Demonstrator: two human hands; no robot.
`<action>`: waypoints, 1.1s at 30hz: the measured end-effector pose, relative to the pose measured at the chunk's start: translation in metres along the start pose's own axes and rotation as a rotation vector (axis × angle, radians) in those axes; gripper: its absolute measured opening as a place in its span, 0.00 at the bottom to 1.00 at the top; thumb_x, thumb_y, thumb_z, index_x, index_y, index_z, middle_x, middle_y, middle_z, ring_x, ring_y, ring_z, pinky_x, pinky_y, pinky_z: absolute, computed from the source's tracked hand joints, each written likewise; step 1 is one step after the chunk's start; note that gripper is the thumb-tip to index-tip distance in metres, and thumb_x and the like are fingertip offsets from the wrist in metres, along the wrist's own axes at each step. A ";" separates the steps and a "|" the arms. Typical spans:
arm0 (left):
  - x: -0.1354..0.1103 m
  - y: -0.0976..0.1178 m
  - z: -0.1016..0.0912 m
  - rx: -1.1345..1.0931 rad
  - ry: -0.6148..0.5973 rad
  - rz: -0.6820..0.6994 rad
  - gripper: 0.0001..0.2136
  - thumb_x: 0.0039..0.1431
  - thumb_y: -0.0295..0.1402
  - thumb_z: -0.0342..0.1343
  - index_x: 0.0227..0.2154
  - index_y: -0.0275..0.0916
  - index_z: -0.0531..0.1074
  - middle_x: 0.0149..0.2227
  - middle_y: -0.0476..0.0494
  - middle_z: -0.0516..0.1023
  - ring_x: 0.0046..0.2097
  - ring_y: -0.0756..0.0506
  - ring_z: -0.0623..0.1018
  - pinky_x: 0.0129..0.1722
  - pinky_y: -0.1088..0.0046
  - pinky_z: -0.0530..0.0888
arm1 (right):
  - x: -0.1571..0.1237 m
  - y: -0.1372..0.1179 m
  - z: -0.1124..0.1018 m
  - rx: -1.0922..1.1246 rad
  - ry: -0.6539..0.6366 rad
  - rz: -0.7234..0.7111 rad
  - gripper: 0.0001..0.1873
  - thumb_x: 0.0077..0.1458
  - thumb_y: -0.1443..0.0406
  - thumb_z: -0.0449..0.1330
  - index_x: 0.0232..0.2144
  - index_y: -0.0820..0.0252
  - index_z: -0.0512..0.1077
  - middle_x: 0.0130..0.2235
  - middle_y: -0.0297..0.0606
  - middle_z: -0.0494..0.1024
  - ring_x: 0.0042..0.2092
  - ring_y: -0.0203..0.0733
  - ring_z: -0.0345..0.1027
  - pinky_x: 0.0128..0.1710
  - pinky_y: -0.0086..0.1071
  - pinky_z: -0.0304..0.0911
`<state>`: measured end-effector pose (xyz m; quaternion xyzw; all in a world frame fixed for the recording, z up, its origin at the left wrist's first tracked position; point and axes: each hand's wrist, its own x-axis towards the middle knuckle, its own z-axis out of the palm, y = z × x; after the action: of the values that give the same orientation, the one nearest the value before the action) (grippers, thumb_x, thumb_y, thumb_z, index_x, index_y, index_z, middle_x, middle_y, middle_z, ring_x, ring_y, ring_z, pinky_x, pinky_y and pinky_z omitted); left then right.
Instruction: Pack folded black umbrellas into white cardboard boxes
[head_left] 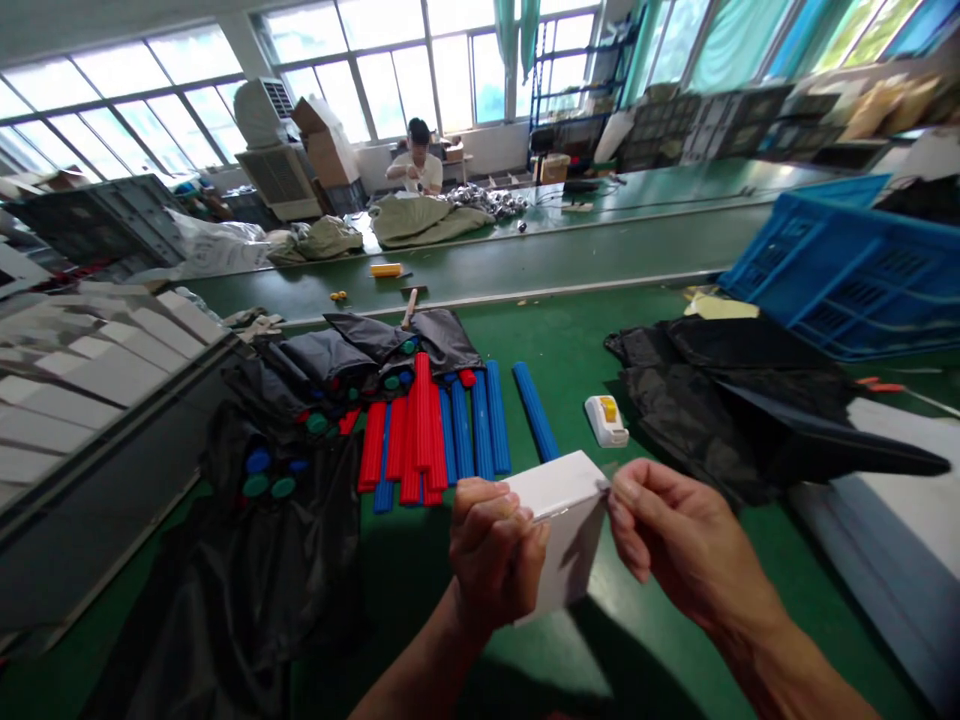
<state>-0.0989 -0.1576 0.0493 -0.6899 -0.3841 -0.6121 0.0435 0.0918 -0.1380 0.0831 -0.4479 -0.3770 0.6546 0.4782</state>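
A white cardboard box is held upright and tilted over the green table, with a shiny strip along its top front edge. My left hand is closed around the box's left side. At the top right corner, my right hand is closed in a pinch against the box; what lies between the fingertips is too small to tell. Just beyond the box sits a small white and yellow tape dispenser. A blue ribbed rod bundle lies behind the box, its near end hidden by it.
Red rods and more blue rods lie left of centre, beside black bags holding capped tubes. White boxes fill a bin at left. Black cloth bags and a blue crate stand right. A person sits beyond the far table.
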 end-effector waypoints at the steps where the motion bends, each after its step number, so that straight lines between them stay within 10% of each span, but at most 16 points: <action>1: 0.000 0.002 -0.001 0.002 0.000 0.001 0.07 0.50 0.20 0.56 0.32 0.36 0.70 0.32 0.46 0.71 0.39 0.46 0.73 0.39 0.63 0.75 | -0.010 -0.004 0.011 -0.033 0.002 -0.015 0.18 0.53 0.55 0.64 0.22 0.62 0.68 0.17 0.31 0.67 0.16 0.28 0.56 0.16 0.24 0.52; 22: -0.015 0.023 -0.006 0.009 0.056 0.029 0.08 0.51 0.21 0.60 0.34 0.36 0.72 0.32 0.45 0.74 0.40 0.45 0.74 0.38 0.64 0.74 | -0.047 0.007 0.063 -0.197 0.253 0.068 0.21 0.44 0.53 0.68 0.17 0.62 0.66 0.14 0.31 0.68 0.12 0.30 0.57 0.09 0.21 0.49; 33: -0.017 0.033 -0.018 0.003 -0.099 0.083 0.08 0.50 0.21 0.62 0.34 0.35 0.71 0.31 0.44 0.74 0.40 0.45 0.73 0.40 0.64 0.72 | -0.054 -0.017 0.054 -0.077 0.177 0.508 0.16 0.47 0.62 0.63 0.14 0.64 0.67 0.13 0.33 0.67 0.10 0.29 0.55 0.07 0.22 0.54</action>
<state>-0.0941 -0.1983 0.0522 -0.7344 -0.3579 -0.5743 0.0510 0.0536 -0.1892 0.1277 -0.6015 -0.2339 0.6972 0.3121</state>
